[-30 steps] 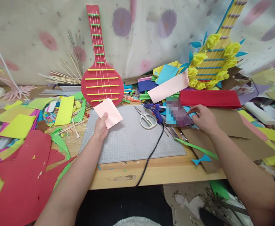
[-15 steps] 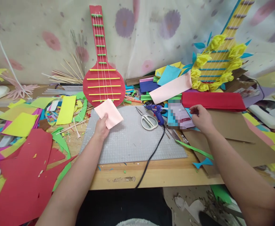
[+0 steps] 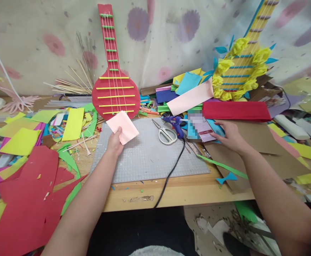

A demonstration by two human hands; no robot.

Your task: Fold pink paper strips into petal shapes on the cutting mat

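Observation:
My left hand point(image 3: 115, 141) pinches a small stack or fold of pale pink paper point(image 3: 124, 126) above the grey cutting mat point(image 3: 141, 156). Behind that paper stands a red paper lute point(image 3: 115, 92) with yellow bars and white strings. My right hand point(image 3: 232, 135) is open, thumb and fingers apart, at the right side of a phone point(image 3: 203, 128) whose picture is partly blurred out. Whether the fingertips touch the phone I cannot tell. White-handled scissors point(image 3: 167, 136) and a blue glue gun point(image 3: 177, 126) lie between my hands.
Red paper offcuts point(image 3: 30, 199) cover the left side of the table. A folded red sheet point(image 3: 236, 111) lies on brown cardboard point(image 3: 253, 137) at right. Behind leans a yellow paper instrument point(image 3: 239, 73) with paper roses. The glue gun's black cord point(image 3: 168, 177) hangs over the front edge.
My right hand has gone from curled fingers to spread ones beside the phone. My left hand keeps its grip on the pink paper. The view has shifted slightly.

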